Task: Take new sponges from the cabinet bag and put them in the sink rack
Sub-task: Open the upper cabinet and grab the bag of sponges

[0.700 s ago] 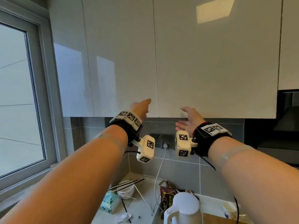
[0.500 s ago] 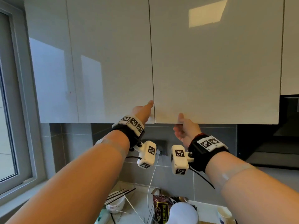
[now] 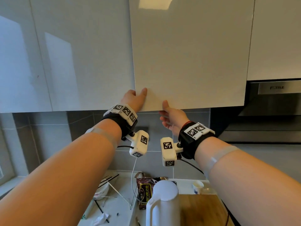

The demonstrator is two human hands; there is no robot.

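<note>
Under the wall cabinets, in the head view, we have both hands on the lower edge of one cabinet door, which stands slightly proud of its neighbour, so we judge it just cracked open. Our left hand is closed around the door's lower left corner, thumb on the front face and fingers hidden behind the edge; that is the free corner, where a pull gets most leverage on a handleless door. Our right hand hooks the bottom edge from below, thumb up on the front, fingers curled out of sight, likely steadying the swing. Neither holds anything else. The sponges, their bag and the sink rack are not in view; the bag is presumably behind this door. Below, on the surface, stand a white kettle, a wooden board and a snack packet.
</note>
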